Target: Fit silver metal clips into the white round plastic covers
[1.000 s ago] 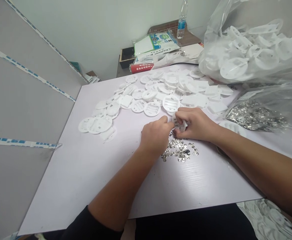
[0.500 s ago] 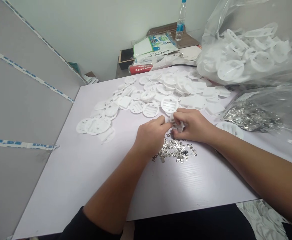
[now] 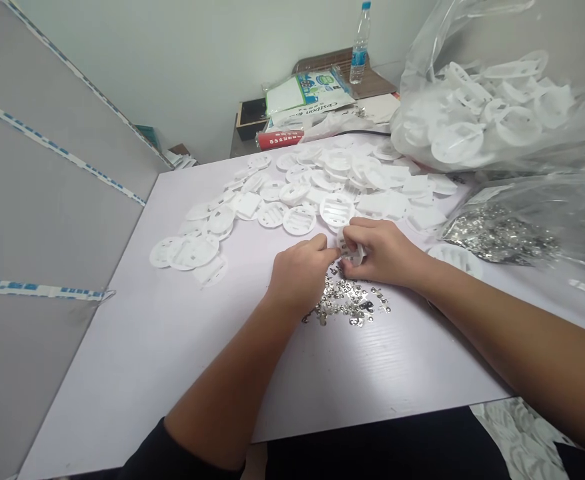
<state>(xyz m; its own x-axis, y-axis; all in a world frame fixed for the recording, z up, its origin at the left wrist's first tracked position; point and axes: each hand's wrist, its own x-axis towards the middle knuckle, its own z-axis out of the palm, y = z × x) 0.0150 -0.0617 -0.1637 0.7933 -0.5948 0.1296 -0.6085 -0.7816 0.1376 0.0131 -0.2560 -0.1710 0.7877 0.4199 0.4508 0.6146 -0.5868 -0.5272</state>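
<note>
Between the thumb and fingers of my right hand (image 3: 379,248) a round white plastic disc (image 3: 344,249) stands on edge, tilted. My left hand (image 3: 305,270) is closed, its fingertips against the disc's left side; whatever they pinch is hidden. Just below both hands lies a loose pile of small shiny metal clips (image 3: 349,300). Beyond my hands spreads a heap of white plastic discs (image 3: 299,220) with slots, mixed with some square white pieces.
Several white discs (image 3: 195,252) lie at the left of the white table (image 3: 172,373). At right are a clear bag of white parts (image 3: 459,140) and a bag of metal clips (image 3: 497,233). A water bottle (image 3: 359,50) and a red tube (image 3: 279,139) are behind. A grey partition (image 3: 37,220) borders the left.
The whole view has shifted slightly. The white disc is turned a little so more of its slotted face shows; both hands stay at it.
</note>
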